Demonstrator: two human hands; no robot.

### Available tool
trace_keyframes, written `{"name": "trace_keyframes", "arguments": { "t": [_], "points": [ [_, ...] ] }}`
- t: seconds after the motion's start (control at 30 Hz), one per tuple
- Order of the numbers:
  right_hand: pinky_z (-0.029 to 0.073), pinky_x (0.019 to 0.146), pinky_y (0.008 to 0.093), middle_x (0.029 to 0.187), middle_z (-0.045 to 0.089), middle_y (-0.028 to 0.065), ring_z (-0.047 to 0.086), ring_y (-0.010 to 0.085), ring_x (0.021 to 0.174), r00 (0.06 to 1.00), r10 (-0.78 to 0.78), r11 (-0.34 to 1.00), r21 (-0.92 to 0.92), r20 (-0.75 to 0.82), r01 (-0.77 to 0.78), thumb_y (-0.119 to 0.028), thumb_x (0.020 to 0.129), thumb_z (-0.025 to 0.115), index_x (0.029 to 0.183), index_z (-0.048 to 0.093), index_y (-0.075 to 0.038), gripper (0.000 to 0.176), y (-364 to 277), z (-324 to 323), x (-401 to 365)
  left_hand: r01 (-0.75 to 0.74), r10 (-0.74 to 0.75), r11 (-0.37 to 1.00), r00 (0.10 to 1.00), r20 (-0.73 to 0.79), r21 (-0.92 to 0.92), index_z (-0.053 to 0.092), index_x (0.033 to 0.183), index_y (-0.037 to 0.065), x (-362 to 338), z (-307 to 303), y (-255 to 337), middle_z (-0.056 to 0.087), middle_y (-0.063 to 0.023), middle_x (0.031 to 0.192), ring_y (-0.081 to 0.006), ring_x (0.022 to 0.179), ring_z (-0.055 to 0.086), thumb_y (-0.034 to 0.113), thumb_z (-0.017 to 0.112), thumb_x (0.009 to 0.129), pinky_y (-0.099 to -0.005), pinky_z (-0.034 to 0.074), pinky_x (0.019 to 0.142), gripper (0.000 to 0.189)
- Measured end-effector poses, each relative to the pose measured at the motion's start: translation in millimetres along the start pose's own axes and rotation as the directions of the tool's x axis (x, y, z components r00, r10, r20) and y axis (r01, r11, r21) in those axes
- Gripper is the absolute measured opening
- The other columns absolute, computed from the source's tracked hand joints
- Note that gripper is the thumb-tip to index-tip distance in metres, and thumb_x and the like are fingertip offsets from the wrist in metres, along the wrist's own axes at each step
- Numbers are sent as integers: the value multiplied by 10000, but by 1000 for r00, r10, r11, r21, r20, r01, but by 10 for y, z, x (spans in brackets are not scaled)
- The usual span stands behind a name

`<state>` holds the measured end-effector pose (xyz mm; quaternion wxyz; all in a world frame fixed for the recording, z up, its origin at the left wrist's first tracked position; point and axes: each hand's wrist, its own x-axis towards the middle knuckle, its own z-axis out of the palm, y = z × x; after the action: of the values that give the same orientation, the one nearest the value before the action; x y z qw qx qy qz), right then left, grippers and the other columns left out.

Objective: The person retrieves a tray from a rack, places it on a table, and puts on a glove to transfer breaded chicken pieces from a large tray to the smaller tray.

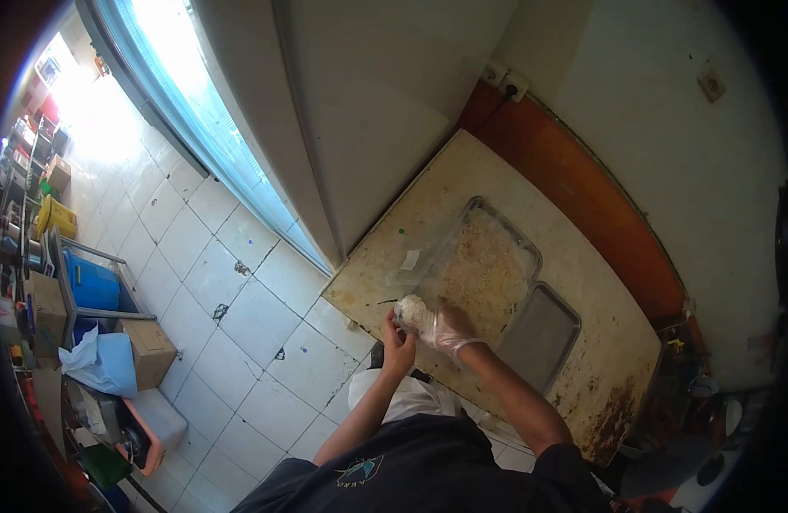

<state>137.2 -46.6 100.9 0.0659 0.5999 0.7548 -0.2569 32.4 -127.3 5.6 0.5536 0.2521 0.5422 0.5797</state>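
Note:
A whitish, crumbly-looking lump (413,311) is held over the near left edge of the worn table (385,248). My left hand (400,344) is bare and has its fingers closed round the lump's left side. My right hand (454,331), in a clear plastic glove, is at the lump's right side; its fingertips are blurred and partly hidden, so their grip does not show. Just beyond the hands lies a metal tray (537,248) spread with pale crumbs (488,269). Translucent plastic seems to lie along the tray's left side.
A second, bare metal tray (543,333) sits right of the crumb tray. A small white paper piece (410,259) lies on the table. A tall pale cabinet (385,94) borders the table's far left. Boxes (146,355) and a blue bin (93,282) stand across the tiled floor (257,316).

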Motion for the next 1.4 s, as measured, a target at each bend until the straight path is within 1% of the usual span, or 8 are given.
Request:
{"name": "trace_keyframes", "arguments": {
  "t": [0.27,0.43,0.53,0.63,0.83,0.97,1.13,1.4],
  "points": [
    [473,825,387,997,599,231,601,367,902,995,-26,999,21,99,24,-412,598,743,1120,499,10,714,995,-555,-12,43,-50,994,997,62,104,175,1347,70,48,-138,-8,445,-75,1018,-112,800,513,-51,484,825,-228,421,638,619],
    [451,836,320,1029,593,169,585,281,946,976,172,629,748,131,-211,-342,669,716,1188,467,23,681,1326,-513,-63,52,-61,987,996,57,155,182,1334,68,64,-145,-96,446,-78,1011,-109,794,510,-41,481,829,-231,423,629,597],
    [450,806,325,1000,594,158,584,268,919,953,282,943,212,-111,-255,-368,677,711,1177,473,31,683,1383,-267,60,84,-94,989,992,83,120,189,1330,76,90,-182,-95,463,-97,1054,-124,817,513,-38,484,830,-238,434,640,592],
    [449,754,336,931,602,151,589,266,833,920,196,948,304,-340,-90,-402,657,706,1077,529,19,621,1335,-171,147,110,-130,976,986,100,189,190,1330,79,91,-208,-39,467,-105,1069,-142,845,519,-35,481,831,-248,442,676,589],
    [455,717,364,894,619,174,598,280,816,891,448,859,242,74,-452,-393,617,717,936,575,5,529,827,-649,275,28,-48,988,990,132,153,187,1334,72,97,-206,-63,463,-121,1105,-169,906,528,-22,489,836,-272,443,750,590],
    [453,701,360,851,610,170,592,278,783,937,322,915,299,-136,-271,-403,602,728,942,570,8,556,1100,-331,293,37,-66,976,989,130,214,181,1339,71,81,-181,-7,464,-125,1118,-171,914,529,-24,488,835,-271,442,760,598],
    [453,688,375,815,596,156,599,271,793,855,509,617,735,-101,-281,-371,639,707,942,570,9,505,1100,-493,-50,52,-73,976,993,91,213,183,1346,86,44,-206,-26,476,-120,1105,-185,895,539,-2,511,845,-282,447,749,605],
    [488,683,379,838,636,151,626,258,770,621,761,564,665,-188,-489,-291,669,713,892,612,9,387,2194,-883,-851,45,-63,980,994,84,196,184,1359,92,33,-173,-27,473,-111,1127,-174,943,523,6,524,845,-290,441,786,622]
  ]
}}
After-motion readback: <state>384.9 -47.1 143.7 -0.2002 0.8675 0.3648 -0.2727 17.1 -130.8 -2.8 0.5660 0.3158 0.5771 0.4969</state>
